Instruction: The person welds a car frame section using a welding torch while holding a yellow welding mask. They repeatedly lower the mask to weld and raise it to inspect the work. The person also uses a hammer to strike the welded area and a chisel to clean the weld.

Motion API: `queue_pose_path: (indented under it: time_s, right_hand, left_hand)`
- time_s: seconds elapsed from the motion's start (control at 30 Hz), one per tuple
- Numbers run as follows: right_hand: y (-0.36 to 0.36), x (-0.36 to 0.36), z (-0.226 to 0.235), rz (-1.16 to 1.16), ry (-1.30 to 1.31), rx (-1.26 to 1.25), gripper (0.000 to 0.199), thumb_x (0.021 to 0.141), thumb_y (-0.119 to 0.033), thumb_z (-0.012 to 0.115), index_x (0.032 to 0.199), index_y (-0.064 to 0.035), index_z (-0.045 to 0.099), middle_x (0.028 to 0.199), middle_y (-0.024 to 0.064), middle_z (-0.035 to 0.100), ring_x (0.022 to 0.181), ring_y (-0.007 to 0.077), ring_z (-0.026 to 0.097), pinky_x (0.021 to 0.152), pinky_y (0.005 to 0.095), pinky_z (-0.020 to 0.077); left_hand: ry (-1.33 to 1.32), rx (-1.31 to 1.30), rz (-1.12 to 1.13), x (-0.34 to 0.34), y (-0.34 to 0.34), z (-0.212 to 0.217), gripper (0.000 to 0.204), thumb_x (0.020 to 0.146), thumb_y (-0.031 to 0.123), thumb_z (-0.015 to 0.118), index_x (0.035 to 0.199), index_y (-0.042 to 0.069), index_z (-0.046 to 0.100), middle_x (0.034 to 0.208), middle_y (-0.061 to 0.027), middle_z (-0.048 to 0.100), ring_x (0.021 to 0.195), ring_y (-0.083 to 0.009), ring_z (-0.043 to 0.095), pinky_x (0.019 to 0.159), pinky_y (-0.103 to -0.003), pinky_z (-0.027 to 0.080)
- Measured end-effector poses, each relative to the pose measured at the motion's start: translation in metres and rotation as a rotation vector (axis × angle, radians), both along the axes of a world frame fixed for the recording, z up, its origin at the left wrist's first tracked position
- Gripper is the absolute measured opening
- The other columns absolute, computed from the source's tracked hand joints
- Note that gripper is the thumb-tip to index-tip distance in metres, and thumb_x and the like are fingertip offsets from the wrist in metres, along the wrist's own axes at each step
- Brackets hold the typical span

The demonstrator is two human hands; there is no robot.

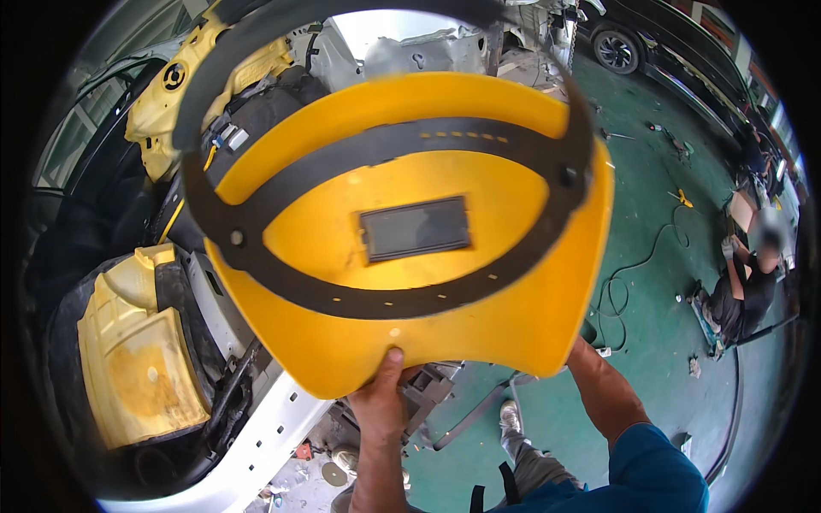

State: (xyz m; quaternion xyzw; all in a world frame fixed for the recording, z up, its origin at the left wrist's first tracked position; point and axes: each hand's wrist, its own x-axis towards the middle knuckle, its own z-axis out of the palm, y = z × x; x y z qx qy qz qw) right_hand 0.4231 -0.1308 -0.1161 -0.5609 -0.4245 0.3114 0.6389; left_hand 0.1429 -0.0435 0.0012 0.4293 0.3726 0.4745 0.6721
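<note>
Positioned at centre of view, with hollow inner side toward the camera: yellow welding mask [522,333]. Grasped at the lower edge by left hand [381,406], with thumb [392,359] laid on the inner surface and remaining fingers out of sight behind the shell. Located at the lower right corner of the mask: right hand [579,352], mostly hidden behind the shell; unable to tell from this view whether gripping or merely supporting. Fitted inside the mask: black headgear band [385,295], looped across the shell and attached by a pivot at each side; blurred along the upper strap. Set in the mask within the band opening, slightly tilted: dark rectangular viewing lens [416,229].

Located at lower left: yellow moulded panel [137,342] with brown stain, near a white vehicle body sill [256,432]. Located at upper left: yellow body part [154,120] with round dark fitting. Extending right of the mask: green floor [641,171], with thin cable [647,261] lying in loops. Parked at upper right: black car [684,60]. Positioned low at far right, well apart from the mask: co-worker [744,295] in dark clothing
</note>
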Motion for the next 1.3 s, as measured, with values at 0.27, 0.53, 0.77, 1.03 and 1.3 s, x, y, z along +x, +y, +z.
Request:
queue_pose_path:
  time_s: [0.27,0.53,0.77,1.03,1.3]
  right_hand:
    - [-0.004,-0.002,0.000,0.018,0.025,-0.223,0.032,0.084,-0.012,0.083,0.106,-0.0011,0.062,0.087,0.0001,0.064,0.078,0.0088,0.056,0.070,0.0294,0.0493]
    - [0.001,-0.001,0.011,0.012,-0.021,-0.308,0.028,0.085,-0.008,0.081,0.105,-0.0034,0.062,0.089,0.0000,0.065,0.073,0.0082,0.060,0.064,0.0266,0.0504]
    - [0.000,-0.003,0.017,0.023,0.114,-0.313,0.029,0.083,-0.007,0.081,0.103,-0.0033,0.061,0.091,0.0020,0.066,0.073,0.0089,0.059,0.063,0.0281,0.0500]
    - [-0.001,-0.009,0.024,0.005,0.031,-0.316,0.033,0.082,-0.005,0.079,0.110,-0.0018,0.062,0.092,0.0024,0.067,0.074,0.0096,0.061,0.064,0.0276,0.0509]
    - [-0.013,-0.021,0.057,-0.028,0.019,-0.339,0.031,0.085,-0.014,0.080,0.108,-0.0009,0.063,0.085,0.0026,0.066,0.071,0.0094,0.059,0.066,0.0290,0.0508]
  left_hand:
    - [0.060,0.034,0.159,-0.029,0.024,0.002,0.039,0.096,0.011,0.068,0.132,0.001,0.057,0.122,-0.0165,0.066,0.105,-0.0294,0.071,0.083,-0.043,0.066]
    - [-0.179,0.125,0.291,-0.087,0.071,0.002,0.036,0.101,0.014,0.063,0.134,0.001,0.056,0.125,-0.0141,0.068,0.111,-0.0288,0.070,0.092,-0.045,0.063]
    - [-0.129,0.146,0.321,-0.096,0.073,-0.008,0.034,0.100,0.012,0.063,0.132,0.001,0.057,0.123,-0.0149,0.068,0.109,-0.0287,0.071,0.091,-0.045,0.063]
    - [-0.016,0.136,0.284,-0.068,0.059,-0.006,0.035,0.099,0.010,0.064,0.133,0.002,0.057,0.122,-0.0129,0.067,0.101,-0.0247,0.072,0.085,-0.041,0.065]
    - [0.133,0.224,0.149,-0.018,0.023,-0.016,0.037,0.096,0.000,0.063,0.132,0.000,0.057,0.121,-0.0138,0.065,0.103,-0.0245,0.070,0.081,-0.038,0.065]
